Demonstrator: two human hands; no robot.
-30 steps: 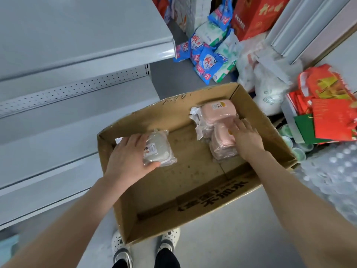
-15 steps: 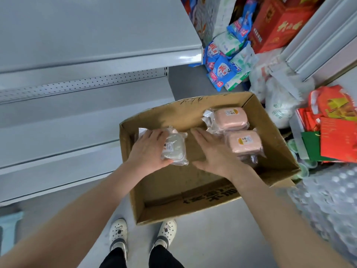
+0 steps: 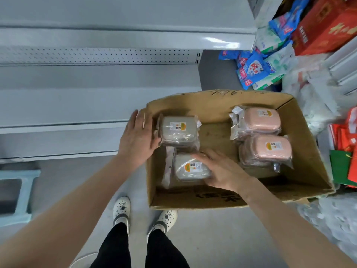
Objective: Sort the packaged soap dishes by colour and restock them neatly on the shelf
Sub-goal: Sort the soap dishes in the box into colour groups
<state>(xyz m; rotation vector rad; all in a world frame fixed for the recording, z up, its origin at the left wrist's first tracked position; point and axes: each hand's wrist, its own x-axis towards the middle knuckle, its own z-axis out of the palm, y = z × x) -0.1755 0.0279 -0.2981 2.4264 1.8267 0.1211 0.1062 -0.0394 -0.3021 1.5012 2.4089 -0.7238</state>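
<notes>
An open cardboard box (image 3: 301, 192) stands on the floor in front of me. Two grey packaged soap dishes lie at its left side, the far one (image 3: 178, 129) and the near one (image 3: 190, 168). Two pink packaged soap dishes lie at the right, the far one (image 3: 259, 118) and the near one (image 3: 269, 149). My left hand (image 3: 138, 136) lies flat, fingers apart, against the left edge of the far grey dish and the box wall. My right hand (image 3: 222, 170) rests on the right side of the near grey dish, fingers spread over it.
Empty grey metal shelves (image 3: 96, 105) run along the left. Blue and white refill bags (image 3: 255, 68), a red carton (image 3: 326, 24) and red gift bags (image 3: 347, 151) crowd the right. A pale blue stool (image 3: 17, 192) stands at the left. My feet are just below the box.
My right hand left the pink dishes and came across to the grey ones. A second grey dish now lies below the first. My left hand slid off the grey pack to its left edge.
</notes>
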